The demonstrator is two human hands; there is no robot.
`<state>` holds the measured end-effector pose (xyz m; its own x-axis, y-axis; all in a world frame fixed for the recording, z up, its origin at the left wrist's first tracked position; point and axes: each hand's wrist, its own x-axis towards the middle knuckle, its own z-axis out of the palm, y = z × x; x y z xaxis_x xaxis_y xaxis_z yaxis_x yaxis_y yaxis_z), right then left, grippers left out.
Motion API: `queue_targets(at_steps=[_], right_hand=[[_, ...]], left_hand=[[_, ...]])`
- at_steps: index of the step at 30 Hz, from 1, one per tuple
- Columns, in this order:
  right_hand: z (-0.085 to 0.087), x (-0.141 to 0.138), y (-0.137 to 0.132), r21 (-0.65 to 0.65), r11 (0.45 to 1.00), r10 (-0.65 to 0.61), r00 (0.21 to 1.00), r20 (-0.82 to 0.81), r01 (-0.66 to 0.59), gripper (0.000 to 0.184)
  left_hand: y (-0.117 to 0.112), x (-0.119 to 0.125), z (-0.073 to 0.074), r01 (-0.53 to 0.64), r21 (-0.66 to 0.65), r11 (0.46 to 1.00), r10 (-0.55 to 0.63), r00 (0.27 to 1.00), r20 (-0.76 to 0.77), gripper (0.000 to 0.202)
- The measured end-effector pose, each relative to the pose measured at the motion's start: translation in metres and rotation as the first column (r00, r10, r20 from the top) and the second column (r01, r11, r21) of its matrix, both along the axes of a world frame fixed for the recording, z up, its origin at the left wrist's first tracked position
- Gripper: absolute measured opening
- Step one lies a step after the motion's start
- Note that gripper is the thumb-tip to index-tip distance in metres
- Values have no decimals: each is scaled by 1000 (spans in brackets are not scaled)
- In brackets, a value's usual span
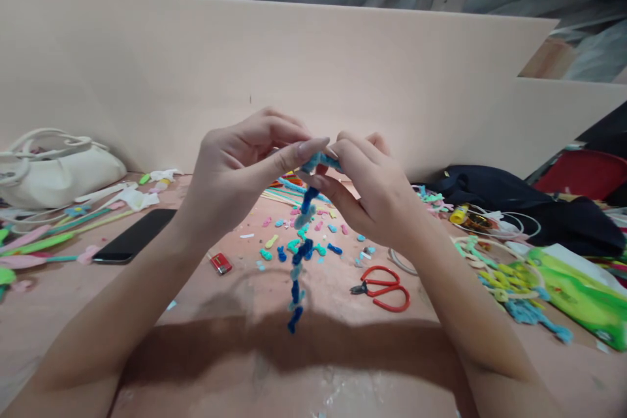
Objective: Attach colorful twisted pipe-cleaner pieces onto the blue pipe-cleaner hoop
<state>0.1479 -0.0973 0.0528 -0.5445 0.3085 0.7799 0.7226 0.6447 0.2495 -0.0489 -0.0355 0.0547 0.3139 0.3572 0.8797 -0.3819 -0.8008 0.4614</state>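
Observation:
Both hands are raised over the table and meet at the top of a fuzzy blue chain [304, 249]. My left hand [245, 160] pinches its light blue upper end between thumb and fingers. From the other side, my right hand [365, 179] grips the same light blue fuzzy piece, its thumb underneath. Dark blue and pale blue twisted segments hang straight down below the fingers. Exactly how the upper piece is joined is hidden by the fingertips. Beneath lie several small fuzzy twisted pieces [292, 246] in pink, green, blue and yellow.
Red-handled scissors [386, 289] lie right of the chain, a red lighter [221, 263] left. A black phone [134, 235] and white handbag [59, 170] are at the left. Rightward are a hoop with yellow fuzzy pieces [509, 277], a green packet [582, 300] and dark cloth [509, 202].

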Motion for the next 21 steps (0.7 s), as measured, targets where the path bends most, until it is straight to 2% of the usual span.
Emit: queue_targets(at_steps=[4,9,14,18,21], right_hand=[[-2,-1,-2,54,994,-98,995,24,97,35],[-2,-3,-5,32,990,-138,990,12,137,50],[-3,-7,-5,2,996,-86,995,-48,86,45],[-4,-9,-4,-38,999,-1,996,-94,-3,34],[-4,-7,-1,-66,996,56,994,-89,-62,29]], left_hand=[[0,0,-1,47,-102,994,-50,998,-23,5],[-2,0,-2,-8,-111,994,6,1000,-15,3],[-2,5,-3,-14,19,1000,13,999,31,5],[-3,8,-4,-85,104,991,75,993,93,5],[-2,7,-4,-139,169,976,121,986,117,22]])
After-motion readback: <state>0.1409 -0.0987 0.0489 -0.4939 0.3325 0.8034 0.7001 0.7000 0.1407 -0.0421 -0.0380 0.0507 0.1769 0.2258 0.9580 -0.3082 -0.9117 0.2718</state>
